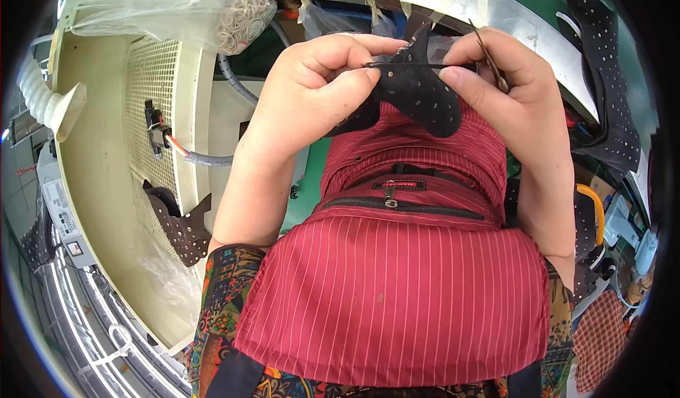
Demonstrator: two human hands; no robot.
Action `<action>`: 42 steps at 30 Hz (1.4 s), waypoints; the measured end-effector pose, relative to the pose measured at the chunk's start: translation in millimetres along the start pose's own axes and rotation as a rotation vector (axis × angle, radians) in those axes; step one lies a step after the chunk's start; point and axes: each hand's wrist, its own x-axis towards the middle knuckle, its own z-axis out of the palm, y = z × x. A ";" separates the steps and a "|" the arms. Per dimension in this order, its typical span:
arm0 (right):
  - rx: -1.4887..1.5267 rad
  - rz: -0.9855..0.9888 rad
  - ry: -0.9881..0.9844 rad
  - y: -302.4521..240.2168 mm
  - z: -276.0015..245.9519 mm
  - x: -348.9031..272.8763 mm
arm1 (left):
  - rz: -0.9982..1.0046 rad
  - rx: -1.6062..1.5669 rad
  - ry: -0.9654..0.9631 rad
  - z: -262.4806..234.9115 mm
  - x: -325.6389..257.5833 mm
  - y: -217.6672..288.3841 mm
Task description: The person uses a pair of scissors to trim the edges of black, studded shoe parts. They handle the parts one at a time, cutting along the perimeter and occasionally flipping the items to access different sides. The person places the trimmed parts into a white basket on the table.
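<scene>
A black piece of studded material [425, 104], shaped like a cut shoe-upper part, hangs between my hands above my lap. My left hand [301, 90] is closed, pinching the piece's left edge between thumb and fingers. A thin dark strip [411, 65] runs taut across the piece from the left fingertips to the right ones. My right hand [517, 79] pinches the strip's other end with thumb and index finger. Tucked through that same hand is a slim, pointed dark metal tool [483, 47], its tip upward; the fingers partly hide it, so its exact kind is unclear.
At the left stands a cream tray [92, 185] with a perforated panel, holding a studded dark piece [180, 224] and a clear bag of beige loops [244, 22]. A metal table edge [496, 8] curves behind my hands. More studded pieces [605, 79] lie at right. A red striped apron [389, 292] covers my lap.
</scene>
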 end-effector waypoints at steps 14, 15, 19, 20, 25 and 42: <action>0.083 -0.057 -0.073 -0.8 -0.6 5.8 | 0.033 -0.394 -0.124 2.6 -10.1 -1.2; 0.110 -0.076 -0.072 -2.2 0.4 6.9 | 0.043 -0.372 -0.147 1.9 -10.0 1.2; 0.129 -0.131 -0.114 -5.5 1.7 8.8 | 0.032 -0.374 -0.132 7.3 -9.7 5.6; 0.095 -0.139 -0.144 -8.4 -0.6 9.9 | 0.027 -0.349 -0.128 6.9 -10.4 5.4; 0.085 -0.010 -0.225 -19.5 -2.4 13.5 | 0.004 -0.289 -0.112 8.7 -10.9 6.1; 0.323 0.141 0.108 -8.3 0.9 2.2 | 0.007 -0.349 -0.071 12.6 -14.4 1.6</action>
